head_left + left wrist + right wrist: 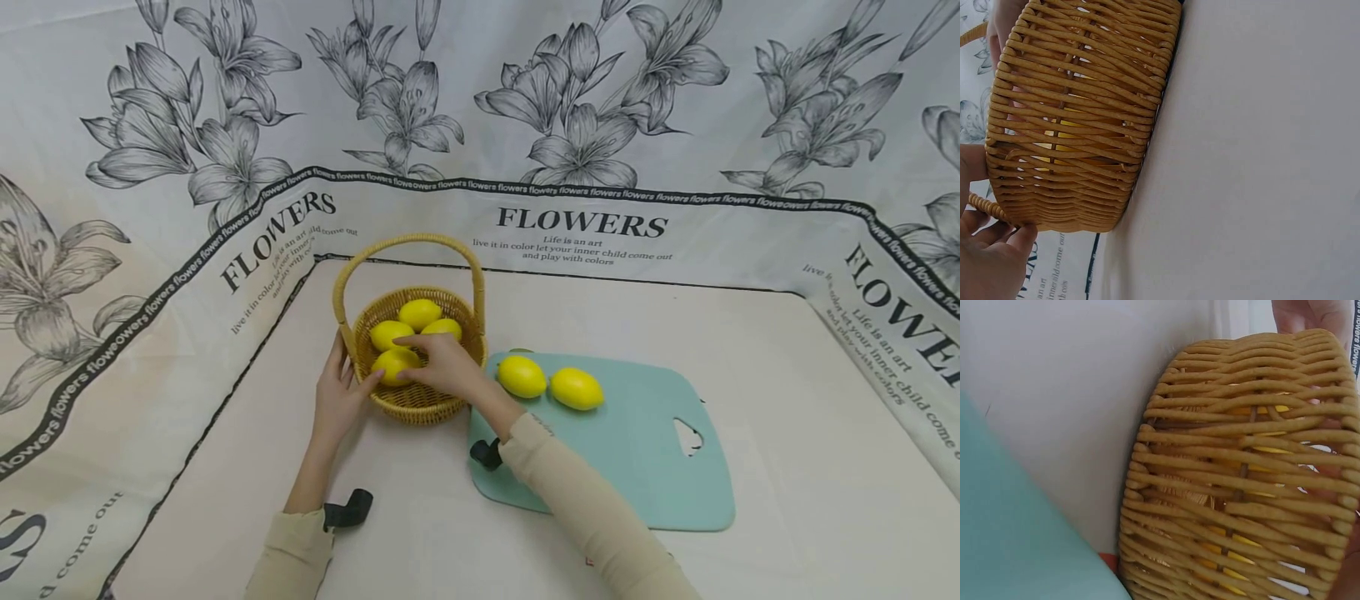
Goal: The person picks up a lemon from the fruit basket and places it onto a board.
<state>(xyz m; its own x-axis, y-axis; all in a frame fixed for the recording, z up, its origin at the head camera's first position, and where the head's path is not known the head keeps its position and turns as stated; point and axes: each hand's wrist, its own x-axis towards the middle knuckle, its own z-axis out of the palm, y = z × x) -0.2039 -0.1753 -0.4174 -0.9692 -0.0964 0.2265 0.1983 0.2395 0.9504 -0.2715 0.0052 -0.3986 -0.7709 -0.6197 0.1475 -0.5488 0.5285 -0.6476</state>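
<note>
A yellow wicker basket (420, 410) with a tall arched handle stands left of the middle, with several lemons (420, 313) inside. My left hand (337, 400) grips its left rim, thumb over the edge and fingers on the outer side by the handle's foot; the left wrist view shows these fingers (1013, 247) against the weave. Reaching over the right rim, my right hand (446, 364) holds the nearest lemon (395, 367) between thumb and fingers, low in the basket. In the right wrist view the basket's wall (1241, 469) mostly hides that hand.
A light teal cutting board (615, 467) lies right of the basket, close to its side. Two lemons (576, 389) rest on the board's far left part. Behind the table hangs a white cloth (420, 208) printed with flowers and lettering.
</note>
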